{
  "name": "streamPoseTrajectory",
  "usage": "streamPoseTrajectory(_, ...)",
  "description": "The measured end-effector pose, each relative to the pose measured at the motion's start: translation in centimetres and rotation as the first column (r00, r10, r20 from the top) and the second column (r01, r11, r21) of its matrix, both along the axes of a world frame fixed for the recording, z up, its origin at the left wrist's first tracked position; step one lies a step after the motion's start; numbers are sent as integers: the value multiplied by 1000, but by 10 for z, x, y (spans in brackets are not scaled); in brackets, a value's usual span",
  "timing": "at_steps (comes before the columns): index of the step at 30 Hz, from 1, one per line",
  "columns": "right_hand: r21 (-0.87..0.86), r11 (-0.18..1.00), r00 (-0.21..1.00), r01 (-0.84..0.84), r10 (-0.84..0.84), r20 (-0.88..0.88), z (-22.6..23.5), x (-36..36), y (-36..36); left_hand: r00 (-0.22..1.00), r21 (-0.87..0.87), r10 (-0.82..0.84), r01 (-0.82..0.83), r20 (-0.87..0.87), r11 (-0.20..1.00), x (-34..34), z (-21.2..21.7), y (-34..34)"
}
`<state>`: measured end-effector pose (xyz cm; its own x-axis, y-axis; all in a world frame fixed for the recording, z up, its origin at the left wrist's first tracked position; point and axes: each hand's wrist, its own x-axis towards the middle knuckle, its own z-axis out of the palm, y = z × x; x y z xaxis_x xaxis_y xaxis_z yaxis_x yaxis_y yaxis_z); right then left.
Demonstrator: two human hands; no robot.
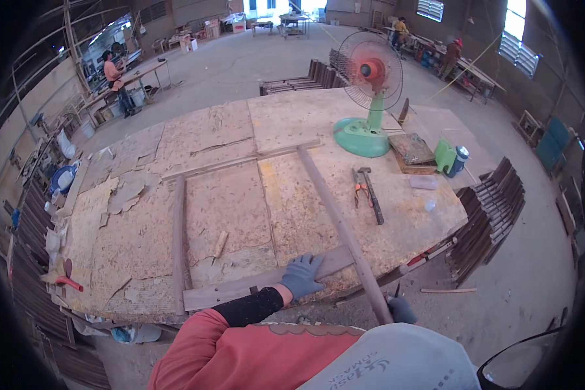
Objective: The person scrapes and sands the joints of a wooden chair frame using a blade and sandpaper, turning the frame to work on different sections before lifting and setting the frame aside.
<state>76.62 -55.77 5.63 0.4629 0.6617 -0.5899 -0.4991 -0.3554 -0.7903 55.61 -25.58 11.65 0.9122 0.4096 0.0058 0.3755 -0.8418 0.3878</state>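
head view shows your left hand (301,275) spread flat, fingers wide, on the wooden plank (266,281) that lies along the near edge of the worktable (234,195), seemingly pinning it in place. your right hand (401,309) is closed around the near end of the long wooden slat (341,227), which crosses over the plank and runs away diagonally toward the green fan (368,97). pliers (359,188) and a hammer (372,195) lie just right of the slat, within easy reach.

2 gloved hands (301,275), 1 fan (369,104), 1 pliers (359,188), 1 hammer (372,196), 4 wood slats approx. (337,221)
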Motion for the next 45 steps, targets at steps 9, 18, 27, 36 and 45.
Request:
streamPoseTrajectory(9, 398, 903, 902, -162, -28, 431, 218, -23, 56, 976, -4, 35, -35, 213, 999, 7, 126, 58)
streamPoseTrajectory(18, 717, 602, 933, -350, 154, 326, 299, -82, 132, 689, -380, 192, 129, 699, 916, -116, 331, 77)
streamPoseTrajectory(27, 696, 485, 843, -530, 393, 369, 265, -136, 227, 466, -323, 257, 66, 847, 944, -311, 393, 88)
streamPoseTrajectory(36, 767, 450, 810, -457, 567, 149, 196, -145, 277, 291, -302, 275, 53, 916, 952, -447, 328, 78)
streamPoseTrajectory(45, 697, 542, 767, -470, 641, 19, 167, -193, 322, 121, -475, 479, -63, 869, 878, -531, 231, 46)
